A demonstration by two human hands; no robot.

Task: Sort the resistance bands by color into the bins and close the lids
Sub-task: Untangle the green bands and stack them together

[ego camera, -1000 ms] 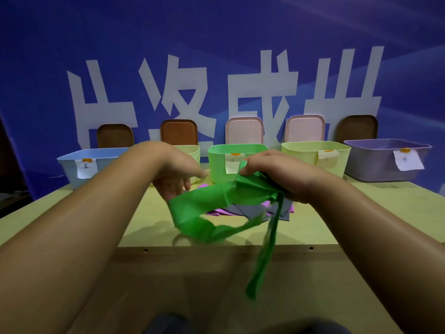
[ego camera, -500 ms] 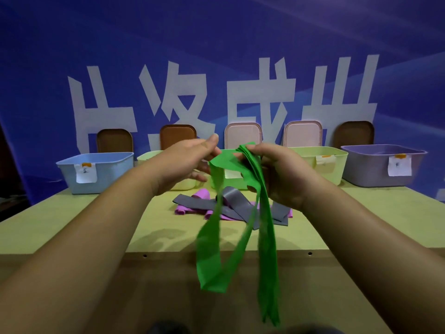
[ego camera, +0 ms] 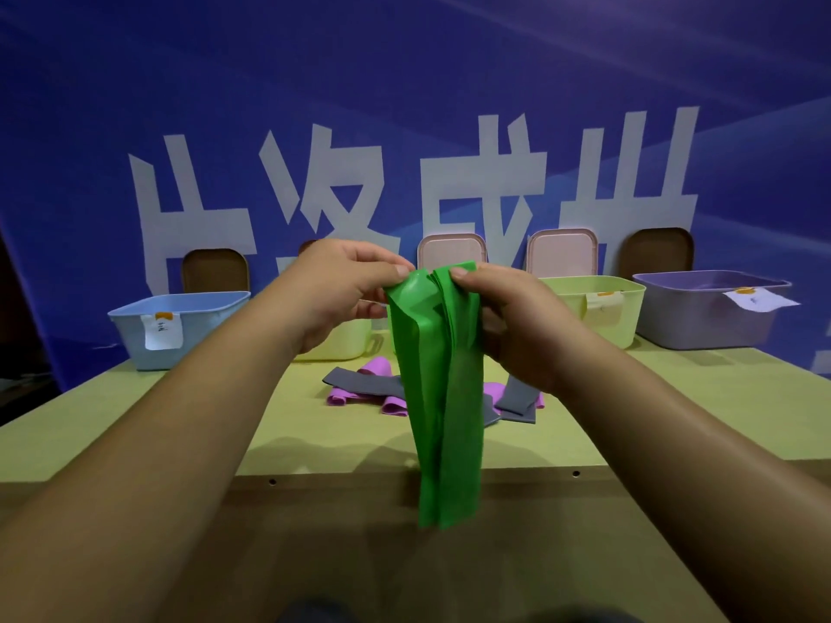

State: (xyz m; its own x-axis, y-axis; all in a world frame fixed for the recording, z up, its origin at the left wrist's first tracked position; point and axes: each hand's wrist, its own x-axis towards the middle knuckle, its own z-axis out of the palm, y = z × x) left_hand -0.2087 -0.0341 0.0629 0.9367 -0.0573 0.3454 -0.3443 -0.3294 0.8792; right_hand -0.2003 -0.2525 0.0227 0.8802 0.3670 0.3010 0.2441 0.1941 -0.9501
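I see the left hand [ego camera: 346, 285] pinching the top edge of the folded green rubber resistance band [ego camera: 445, 397] from 9 o'clock, while the right hand [ego camera: 508, 317] grips it from 3 o'clock. The band hangs above the yellow-green table [ego camera: 180, 420]. Flat grey bands [ego camera: 359, 382] and pink bands [ego camera: 377, 366] lie beyond it at 12 o'clock.

Top edge of folded band [ego camera: 445, 397] pinched between left grip [ego camera: 341, 285] and right grip [ego camera: 508, 317]; band hangs straight down below them, lower end past table [ego camera: 135, 420] front edge. On table behind and below grips: loose bands [ego camera: 359, 384]. Row farther back: outer-left bin [ego camera: 180, 326], inner-left bin [ego camera: 341, 341] behind left grip, inner-right bin [ego camera: 598, 308] right of right grip, outer-right bin [ego camera: 701, 312]. Behind bins stand lids [ego camera: 562, 249].
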